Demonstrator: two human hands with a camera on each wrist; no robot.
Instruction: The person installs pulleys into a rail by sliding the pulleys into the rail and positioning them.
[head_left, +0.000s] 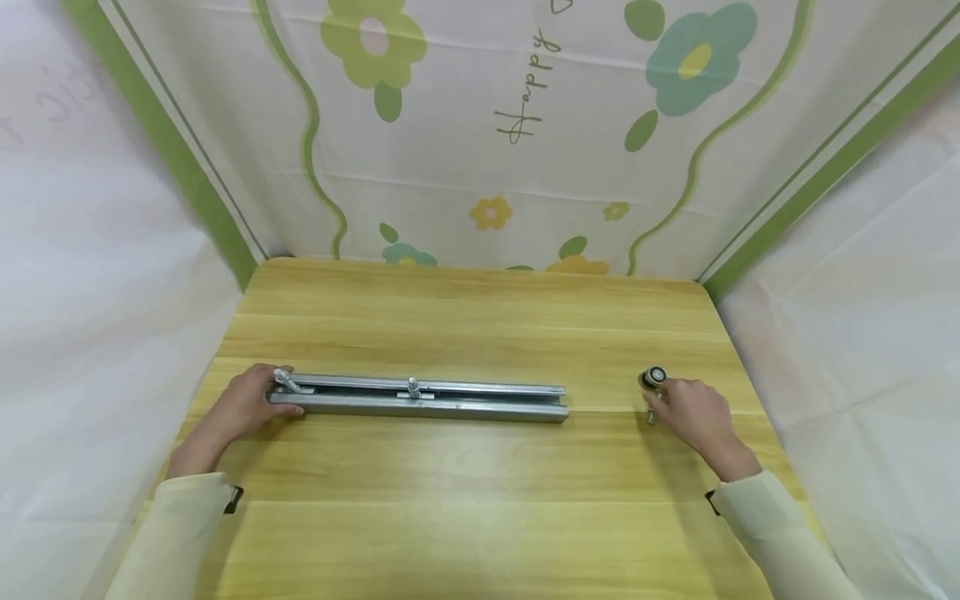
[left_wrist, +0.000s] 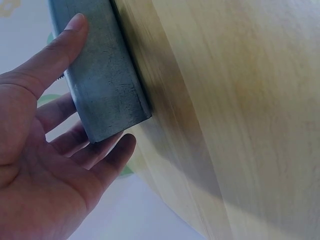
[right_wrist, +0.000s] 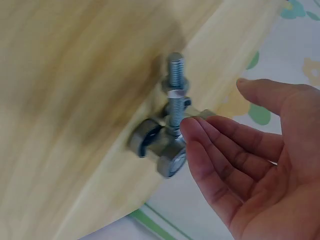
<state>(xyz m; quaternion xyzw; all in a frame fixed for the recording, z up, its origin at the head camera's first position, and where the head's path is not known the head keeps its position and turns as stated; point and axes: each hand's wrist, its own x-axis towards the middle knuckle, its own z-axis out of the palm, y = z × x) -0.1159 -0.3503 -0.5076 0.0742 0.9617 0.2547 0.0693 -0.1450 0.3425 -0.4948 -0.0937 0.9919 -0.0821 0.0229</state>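
A long metal channel rail [head_left: 480, 408] lies on the table, its slot facing up. One bolt [head_left: 285, 380] stands out of the slot at the left end, and a second bolt [head_left: 414, 387] near the middle. My left hand [head_left: 242, 406] grips the left end, thumb on the near side face and fingers across the far side and end. To the right, apart from the rail, is a roller trolley [right_wrist: 172, 159] with a threaded bolt [right_wrist: 176, 107]. The fingertips of my right hand [head_left: 699, 410] are right at the trolley's side; the right wrist view shows the thumb spread away from it.
The wooden table [head_left: 465, 533] has rounded far corners. A white flowered curtain [head_left: 450, 158] hangs behind its far edge, and pale sheets [head_left: 97, 333] close in both sides.
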